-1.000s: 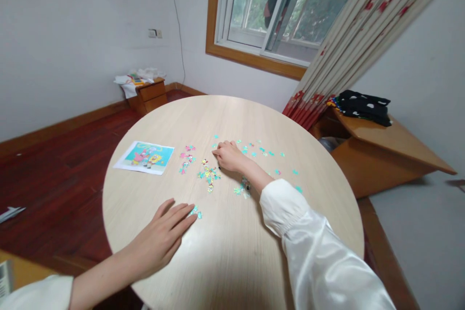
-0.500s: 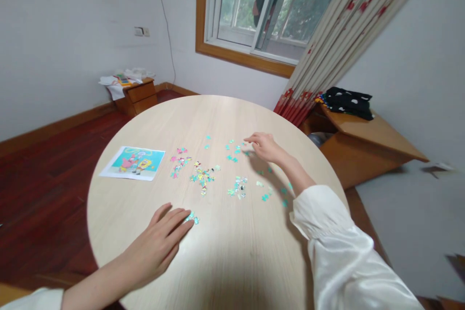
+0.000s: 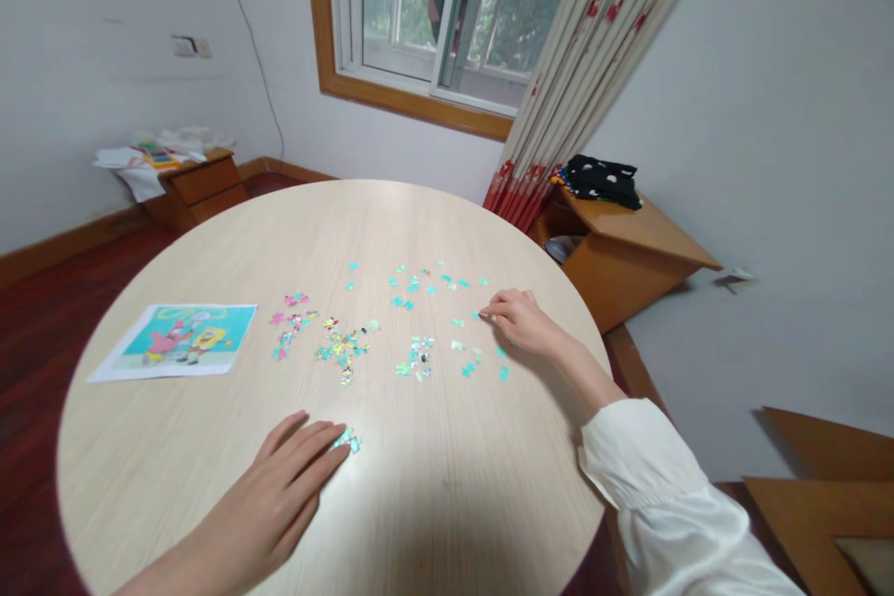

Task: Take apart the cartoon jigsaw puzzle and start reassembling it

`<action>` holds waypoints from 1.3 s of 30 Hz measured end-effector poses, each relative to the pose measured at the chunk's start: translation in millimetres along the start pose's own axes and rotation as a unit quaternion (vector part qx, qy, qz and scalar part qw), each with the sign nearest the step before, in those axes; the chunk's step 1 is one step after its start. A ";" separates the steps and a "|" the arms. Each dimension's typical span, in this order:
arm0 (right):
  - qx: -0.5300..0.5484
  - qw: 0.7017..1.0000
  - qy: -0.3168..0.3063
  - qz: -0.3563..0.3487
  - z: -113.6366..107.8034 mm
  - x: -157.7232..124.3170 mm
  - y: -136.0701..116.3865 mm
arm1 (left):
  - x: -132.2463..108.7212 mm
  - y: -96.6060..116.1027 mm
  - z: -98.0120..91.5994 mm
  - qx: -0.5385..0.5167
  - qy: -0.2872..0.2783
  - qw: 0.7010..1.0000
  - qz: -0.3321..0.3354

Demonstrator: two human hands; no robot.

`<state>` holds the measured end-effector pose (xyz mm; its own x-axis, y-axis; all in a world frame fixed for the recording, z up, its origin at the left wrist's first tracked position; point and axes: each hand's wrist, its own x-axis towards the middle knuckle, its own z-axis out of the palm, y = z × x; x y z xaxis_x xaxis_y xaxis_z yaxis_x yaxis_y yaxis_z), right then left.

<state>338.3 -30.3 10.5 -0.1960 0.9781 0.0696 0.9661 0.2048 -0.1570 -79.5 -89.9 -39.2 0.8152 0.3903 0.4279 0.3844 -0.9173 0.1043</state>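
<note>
My left hand (image 3: 297,475) lies low over the near side of the round table (image 3: 419,521), its fingers stretched out. Its fingertips touch a small cluster of teal jigsaw pieces (image 3: 347,440), partly covering it. Farther right, my right hand (image 3: 522,321) reaches forward, index finger extended and the other fingers bent. That fingertip is at a single teal jigsaw piece (image 3: 477,316) on the tabletop; no piece is seen lifted. Between the hands lie loose groups: pink pieces (image 3: 293,326), yellow mixed pieces (image 3: 342,346) and pale pieces with dark bits (image 3: 420,358).
A printed cartoon picture (image 3: 185,342) lies at the table's left. More teal pieces (image 3: 403,303) are scattered toward the back and right. Beyond the table stand a small cabinet (image 3: 206,182) with papers, a tilted wooden cabinet (image 3: 629,251) with black cloth, and a curtain (image 3: 559,93).
The view has swung to the right. My right hand has moved nearer and rightward from the back group to a separate teal piece. My left hand stays at its cluster.
</note>
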 end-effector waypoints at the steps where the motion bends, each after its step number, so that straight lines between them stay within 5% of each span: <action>1: 0.002 1.000 -0.011 -0.005 0.6 -3.9 -3.9 | 0.0 0.3 0.0 -0.001 -0.002 1.000 -0.002; 7: -0.001 0.998 -0.056 0.006 4.5 3.2 -34.1 | 1.2 2.0 0.9 0.001 -0.002 1.000 0.000; 30: -0.041 0.970 -0.096 -0.218 25.1 120.6 -190.6 | 8.4 15.6 -8.3 -0.034 -0.010 0.998 -0.059; 33: -0.031 0.973 -0.058 -0.221 23.2 123.2 -182.7 | 7.1 14.5 -7.7 -0.034 -0.010 0.998 -0.058; 39: -0.076 0.997 -0.010 0.013 6.2 113.6 -101.1 | 5.5 10.4 -6.1 -0.032 -0.003 0.999 -0.043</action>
<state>217.3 60.2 28.2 -0.1716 0.9840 0.0484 0.9850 0.1722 -0.0077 -73.6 -97.8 -30.3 0.7830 0.4685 0.4093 0.4249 -0.8833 0.1982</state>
